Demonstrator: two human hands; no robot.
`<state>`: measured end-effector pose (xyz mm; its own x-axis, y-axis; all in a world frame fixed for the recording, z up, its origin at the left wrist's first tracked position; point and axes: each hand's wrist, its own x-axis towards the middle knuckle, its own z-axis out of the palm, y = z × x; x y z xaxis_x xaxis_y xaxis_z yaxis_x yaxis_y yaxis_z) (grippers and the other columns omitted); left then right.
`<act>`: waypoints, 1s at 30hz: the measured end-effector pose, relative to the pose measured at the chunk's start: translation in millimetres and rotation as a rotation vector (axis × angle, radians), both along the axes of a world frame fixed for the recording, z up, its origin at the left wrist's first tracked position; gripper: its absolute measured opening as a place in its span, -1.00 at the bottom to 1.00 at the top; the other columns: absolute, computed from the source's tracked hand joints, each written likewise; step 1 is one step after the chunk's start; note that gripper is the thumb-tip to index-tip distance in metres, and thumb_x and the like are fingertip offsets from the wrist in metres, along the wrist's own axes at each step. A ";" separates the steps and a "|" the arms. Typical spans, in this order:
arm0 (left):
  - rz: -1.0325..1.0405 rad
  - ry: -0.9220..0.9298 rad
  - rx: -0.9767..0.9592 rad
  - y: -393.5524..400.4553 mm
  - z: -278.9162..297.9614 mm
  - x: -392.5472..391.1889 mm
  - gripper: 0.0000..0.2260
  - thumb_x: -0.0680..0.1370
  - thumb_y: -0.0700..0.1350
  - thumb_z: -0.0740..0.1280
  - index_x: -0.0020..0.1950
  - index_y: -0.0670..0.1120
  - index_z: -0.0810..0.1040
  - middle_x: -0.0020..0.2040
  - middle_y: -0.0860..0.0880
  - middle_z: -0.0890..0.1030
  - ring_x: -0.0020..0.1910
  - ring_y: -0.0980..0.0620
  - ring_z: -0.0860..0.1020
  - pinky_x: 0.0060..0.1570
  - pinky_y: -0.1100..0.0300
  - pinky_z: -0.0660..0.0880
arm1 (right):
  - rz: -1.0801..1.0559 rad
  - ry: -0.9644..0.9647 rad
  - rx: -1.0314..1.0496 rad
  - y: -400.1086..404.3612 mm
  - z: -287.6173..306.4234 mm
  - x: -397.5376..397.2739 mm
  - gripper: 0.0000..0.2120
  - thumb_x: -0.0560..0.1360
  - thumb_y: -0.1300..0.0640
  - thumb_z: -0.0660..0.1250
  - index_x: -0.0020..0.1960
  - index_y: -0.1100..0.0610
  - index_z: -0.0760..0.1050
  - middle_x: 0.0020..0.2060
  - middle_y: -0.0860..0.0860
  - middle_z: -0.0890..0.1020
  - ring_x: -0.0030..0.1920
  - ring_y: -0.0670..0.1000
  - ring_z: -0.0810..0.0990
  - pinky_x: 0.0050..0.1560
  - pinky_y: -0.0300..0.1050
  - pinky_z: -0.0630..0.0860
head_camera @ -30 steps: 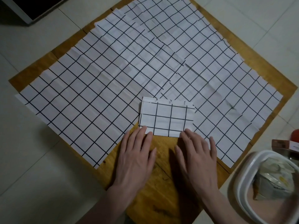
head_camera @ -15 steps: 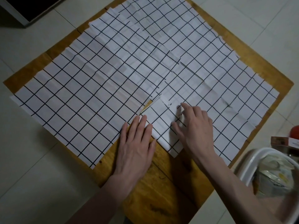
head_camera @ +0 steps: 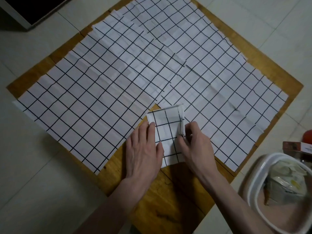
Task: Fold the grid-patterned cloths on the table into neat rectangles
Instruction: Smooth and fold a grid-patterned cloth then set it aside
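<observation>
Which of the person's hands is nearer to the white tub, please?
Right. The right hand pinches the folded cloth, on the side toward the white tub; the left hand lies beyond.

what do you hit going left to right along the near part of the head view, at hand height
floor tiles → left hand → folded cloth → right hand → white tub

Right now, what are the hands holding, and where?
The right hand pinches the small folded cloth at its right edge; the left hand presses its left side flat.
</observation>
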<state>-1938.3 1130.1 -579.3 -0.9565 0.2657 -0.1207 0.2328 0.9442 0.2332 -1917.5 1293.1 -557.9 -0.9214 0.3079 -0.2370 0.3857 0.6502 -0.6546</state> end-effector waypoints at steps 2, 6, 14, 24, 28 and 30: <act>0.031 -0.030 0.012 -0.6 2.5 0.4 -0.43 0.59 0.07 0.31 0.56 -0.10 0.32 0.50 -0.12 0.42 0.41 -0.12 0.42 0.31 -0.07 0.44 | -0.032 0.010 -0.103 -1.5 4.8 5.6 -0.88 0.64 0.03 0.34 0.11 -0.05 0.39 -0.18 -0.11 0.61 -0.21 -0.07 0.60 -0.23 0.03 0.62; 0.132 -0.088 0.074 -1.5 5.7 0.1 -0.38 0.56 0.07 0.37 0.57 -0.08 0.28 0.47 -0.09 0.42 0.38 -0.09 0.40 0.30 -0.07 0.45 | -0.129 -0.004 -0.396 -3.7 14.6 15.2 -0.79 0.64 0.09 0.37 0.21 -0.14 0.47 0.01 -0.34 0.63 0.07 -0.27 0.62 -0.07 -0.29 0.63; 0.235 -0.179 0.316 -5.9 18.0 -9.6 -0.58 0.63 0.08 0.27 0.47 0.02 0.40 0.27 0.08 0.49 0.25 0.08 0.39 0.30 0.07 0.32 | -0.207 -0.007 -0.652 -8.2 25.0 23.0 -0.85 0.64 0.23 0.33 0.13 0.00 0.54 -0.01 -0.06 0.65 0.01 -0.04 0.64 0.00 -0.08 0.64; 0.456 -0.508 0.777 -17.5 40.3 -23.6 -0.89 0.66 -0.07 0.34 0.04 0.17 0.54 -0.16 0.10 0.61 -0.29 0.25 0.54 -0.29 0.32 0.48 | -0.350 -0.048 -0.723 -12.9 25.9 21.0 -0.85 0.64 0.16 0.35 0.19 0.02 0.55 -0.05 -0.15 0.69 -0.05 -0.19 0.65 -0.16 -0.33 0.58; 0.411 -0.537 0.745 -19.1 40.6 -29.7 -0.93 0.65 -0.06 0.36 0.06 0.13 0.57 -0.16 0.06 0.62 -0.25 0.18 0.57 -0.26 0.26 0.55 | -0.379 -0.044 -0.605 -14.3 22.3 23.0 -0.91 0.63 0.03 0.36 -0.01 0.03 0.57 -0.24 0.01 0.59 -0.27 -0.12 0.52 -0.32 -0.23 0.52; 0.389 -0.530 0.740 -20.4 37.9 -32.8 -0.94 0.64 -0.06 0.37 0.08 0.10 0.58 -0.19 0.09 0.59 -0.29 0.24 0.53 -0.29 0.31 0.50 | -0.403 -0.049 -0.570 -17.6 21.0 23.4 -0.89 0.63 0.01 0.35 -0.02 0.03 0.56 -0.24 0.00 0.57 -0.30 -0.13 0.50 -0.31 -0.20 0.50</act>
